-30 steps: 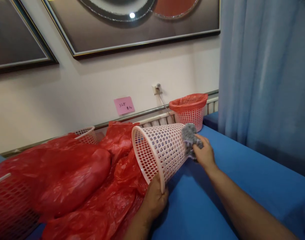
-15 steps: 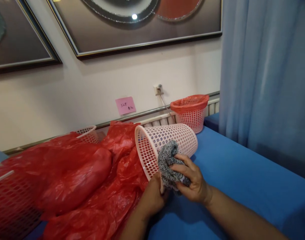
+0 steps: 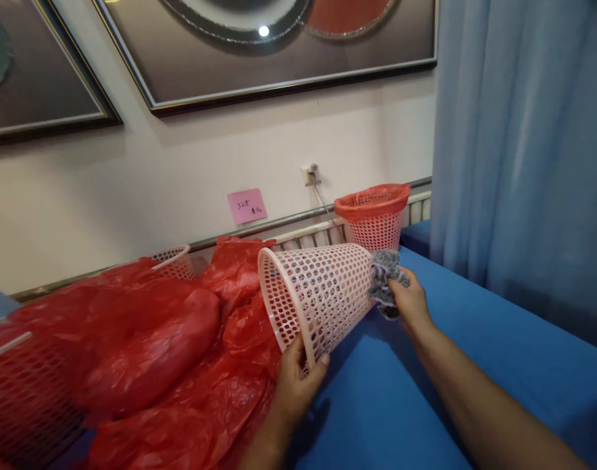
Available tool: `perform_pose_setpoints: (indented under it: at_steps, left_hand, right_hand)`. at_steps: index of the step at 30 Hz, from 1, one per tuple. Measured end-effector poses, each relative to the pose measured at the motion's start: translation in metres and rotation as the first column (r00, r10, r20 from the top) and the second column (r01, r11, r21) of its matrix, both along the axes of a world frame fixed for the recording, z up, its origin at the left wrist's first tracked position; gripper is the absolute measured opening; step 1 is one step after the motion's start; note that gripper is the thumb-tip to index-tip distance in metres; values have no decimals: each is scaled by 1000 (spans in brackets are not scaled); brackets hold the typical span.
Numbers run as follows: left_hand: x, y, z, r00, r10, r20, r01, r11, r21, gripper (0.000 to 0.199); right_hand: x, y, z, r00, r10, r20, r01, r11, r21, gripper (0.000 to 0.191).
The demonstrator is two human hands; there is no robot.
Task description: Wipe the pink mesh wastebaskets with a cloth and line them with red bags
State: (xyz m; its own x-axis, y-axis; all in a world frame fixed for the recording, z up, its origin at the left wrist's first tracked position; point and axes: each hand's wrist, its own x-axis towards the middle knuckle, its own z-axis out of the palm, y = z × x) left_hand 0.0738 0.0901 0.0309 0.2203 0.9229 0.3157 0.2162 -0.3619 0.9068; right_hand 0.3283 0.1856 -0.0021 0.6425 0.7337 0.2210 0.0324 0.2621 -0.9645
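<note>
A pale pink perforated basket (image 3: 327, 287) lies tilted on its side, its open mouth facing left and its base to the right. My left hand (image 3: 301, 375) grips the lower part of its rim, thumb on the outside. At the base end, my right hand (image 3: 410, 300) holds a fluffy grey cloth (image 3: 386, 281) pressed against the basket's bottom. Crumpled red plastic bags (image 3: 156, 339) spread just left of the basket. Everything stands over a blue surface (image 3: 386, 391).
Behind the base stands another basket (image 3: 374, 219) lined with a red bag. More baskets show at the left, one (image 3: 29, 391) low and one (image 3: 175, 261) by the wall rail. A blue curtain (image 3: 513, 163) hangs at the right; a pink note (image 3: 247, 206) is on the wall.
My right hand has moved the cloth from near the basket's rim to its base, rightward and up. The basket has swung slightly, and my left hand shows more clearly on its rim.
</note>
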Motion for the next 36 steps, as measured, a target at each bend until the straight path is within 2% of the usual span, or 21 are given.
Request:
perform_pose_setpoints:
  at_steps: [3,6,7,9,11,12,13,15,16,17,18,20,23,25,27,29,31,32,33,34,36]
  left_hand:
    - [6,-2,-3,990,31,-135,-17,995,101,59]
    - [11,-4,-3,960,54,-276,6,978,209,64]
    - [12,-4,-3,950,41,-311,34,972,233,66]
    - [14,-4,-2,937,-11,-348,107,960,259,64]
    - [14,-5,0,932,-65,-356,168,949,266,62]
    - [15,-5,1,930,-80,-358,184,947,265,62]
    - [15,-6,3,929,-85,-360,188,947,261,64]
    - [16,-7,8,931,-78,-357,175,953,248,71]
    - [17,-7,10,932,-75,-354,168,957,237,73]
    - [17,-8,11,933,-78,-352,165,960,226,75]
    - [17,-8,12,932,-83,-353,168,961,218,77]
    - [16,-7,11,925,-93,-369,182,959,215,79]
    - [14,-3,5,914,-93,-395,199,951,236,83]
    - [11,1,0,916,-71,-396,182,951,251,85]
    - [9,5,-3,910,-53,-411,172,950,259,83]
    - [6,8,-6,894,-74,-443,199,949,243,74]
    - [3,12,-10,880,-108,-463,229,950,214,64]
    - [2,13,-11,878,-112,-465,229,952,203,60]
    - [1,15,-13,877,-107,-469,222,955,197,60]
    - [0,16,-14,872,-96,-480,211,958,193,62]
    - [-1,19,-17,849,-68,-523,190,964,184,69]
  right_hand:
    - [0,6,-1,998,37,-57,-40,998,-43,54]
    - [-25,-26,5,984,129,119,-143,982,119,49]
    - [-35,-41,8,953,171,251,-229,947,226,47]
    - [-52,-71,13,824,200,530,-458,787,414,50]
    - [-59,-89,17,712,167,682,-611,626,485,59]
    - [-58,-90,18,697,150,701,-627,601,495,61]
    - [-55,-86,18,712,138,688,-600,629,495,60]
    - [-40,-65,15,825,125,552,-411,803,432,53]
    - [-31,-49,12,897,113,427,-276,898,343,49]
    - [-20,-33,9,955,81,284,-147,964,220,46]
    - [-9,-18,5,989,51,140,-64,994,88,46]
    - [8,7,-2,1000,18,-14,-18,998,-56,48]
    - [12,15,-6,997,36,-71,-41,996,-80,51]
    - [0,0,-2,998,59,-18,-58,998,1,49]
    - [-19,-27,6,972,124,197,-164,966,198,44]
    - [-36,-57,15,850,191,491,-408,828,383,45]
    - [-47,-78,20,707,212,675,-615,655,439,54]
    - [-49,-83,21,670,205,713,-658,609,443,57]
    - [-49,-82,21,667,188,721,-654,611,446,58]
    - [-46,-77,20,696,163,700,-603,663,444,56]
    - [-33,-56,16,814,111,571,-376,849,370,48]
